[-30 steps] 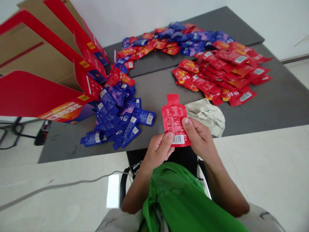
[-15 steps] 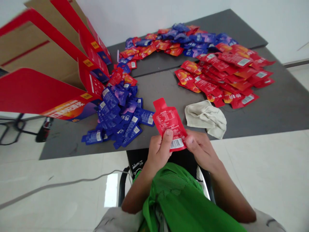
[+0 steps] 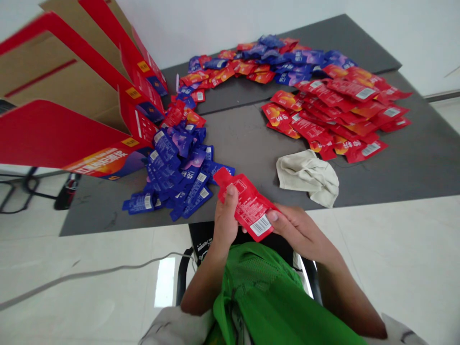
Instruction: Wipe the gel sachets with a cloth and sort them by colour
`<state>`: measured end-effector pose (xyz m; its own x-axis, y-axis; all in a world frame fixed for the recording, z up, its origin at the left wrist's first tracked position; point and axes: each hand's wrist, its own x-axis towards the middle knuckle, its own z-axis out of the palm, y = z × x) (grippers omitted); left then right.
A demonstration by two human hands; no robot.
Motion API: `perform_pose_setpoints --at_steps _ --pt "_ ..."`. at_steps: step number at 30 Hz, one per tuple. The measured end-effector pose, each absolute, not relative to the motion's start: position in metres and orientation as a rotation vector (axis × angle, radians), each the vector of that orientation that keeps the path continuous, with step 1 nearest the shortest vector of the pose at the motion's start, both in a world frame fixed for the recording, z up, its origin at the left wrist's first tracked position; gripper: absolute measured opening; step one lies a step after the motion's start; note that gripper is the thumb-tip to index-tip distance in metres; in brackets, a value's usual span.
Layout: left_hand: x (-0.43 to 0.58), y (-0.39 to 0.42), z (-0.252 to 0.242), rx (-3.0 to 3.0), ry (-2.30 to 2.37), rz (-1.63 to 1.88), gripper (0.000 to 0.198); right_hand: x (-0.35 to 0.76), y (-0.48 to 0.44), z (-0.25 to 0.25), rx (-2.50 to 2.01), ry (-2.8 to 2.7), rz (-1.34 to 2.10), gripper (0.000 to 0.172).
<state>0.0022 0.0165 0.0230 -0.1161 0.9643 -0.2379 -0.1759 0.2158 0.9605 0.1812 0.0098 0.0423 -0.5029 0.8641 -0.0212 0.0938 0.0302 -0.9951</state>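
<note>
Since the earlier frame, the red foil sachet [image 3: 247, 203] has tipped over, its spout now pointing up and left above the dark grey table [image 3: 244, 139], its white barcode label [image 3: 260, 225] facing you and its small print too tiny to read. Your left hand [image 3: 224, 220] pinches it with the thumb pressed on the front, while your right hand [image 3: 298, 230] pinches the lower corner, fingers together. It sits just beside the glossy blue sachets [image 3: 176, 177], with a crumpled cream cloth [image 3: 307, 177] and a spread of red sachets [image 3: 334, 115] further off.
</note>
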Motion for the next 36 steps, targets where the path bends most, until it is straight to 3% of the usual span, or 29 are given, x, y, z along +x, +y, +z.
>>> perform_pose_setpoints --at_steps 5,21,28,31,36 --pt "0.004 0.016 0.027 0.906 1.185 1.256 0.065 0.173 0.010 0.033 -1.031 -1.454 1.452 0.057" --pt "-0.009 0.009 0.024 1.002 1.177 1.133 0.064 0.181 0.013 0.048 -1.130 -1.611 1.235 0.038" --pt "-0.011 0.026 0.029 1.157 1.424 1.104 0.059 0.191 0.016 0.040 -1.172 -1.776 1.053 0.045" --pt "-0.013 0.043 0.033 1.302 1.354 0.925 0.058 0.210 0.015 0.032 -1.296 -1.745 0.863 0.045" --pt "-0.009 0.081 0.043 1.577 1.232 0.660 0.057 0.260 0.025 0.015 -1.474 -1.670 0.276 0.025"
